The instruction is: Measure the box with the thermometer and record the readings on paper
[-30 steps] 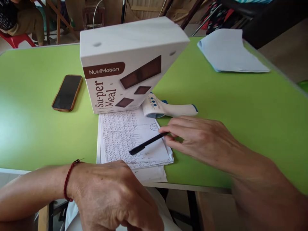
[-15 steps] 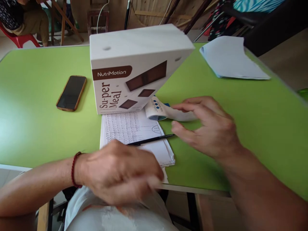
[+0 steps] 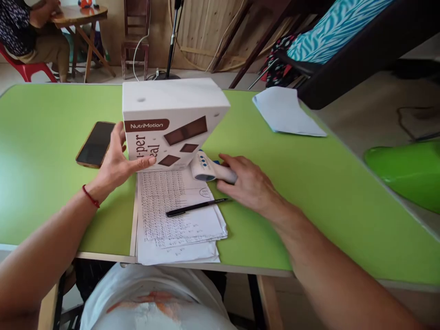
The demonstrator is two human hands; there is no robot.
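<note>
A white NutriMotion box [image 3: 144, 149] stands upright on the far end of a stack of handwritten papers [image 3: 161, 192]. My left hand [image 3: 117, 158] grips the box's lower left edge, its thumb across the front and the fingers along the side. A white infrared thermometer [image 3: 204, 167] with blue buttons lies against the box's right side. Around its handle my right hand [image 3: 249, 181] is closed, thumb on the near side. On the papers rests a black pen [image 3: 192, 207], nearest to the right hand's thumb.
A phone [image 3: 94, 144] in a brown case lies left of the box. Folded white sheets [image 3: 287, 112] lie at the back right of the green table [image 3: 51, 197]. A green chair [image 3: 405, 172] stands to the right. Behind, a person sits by a round wooden table [image 3: 82, 16].
My left hand has moved from above the papers to the box's left edge and taken hold there. The right hand has closed on the thermometer's handle. The view has shifted.
</note>
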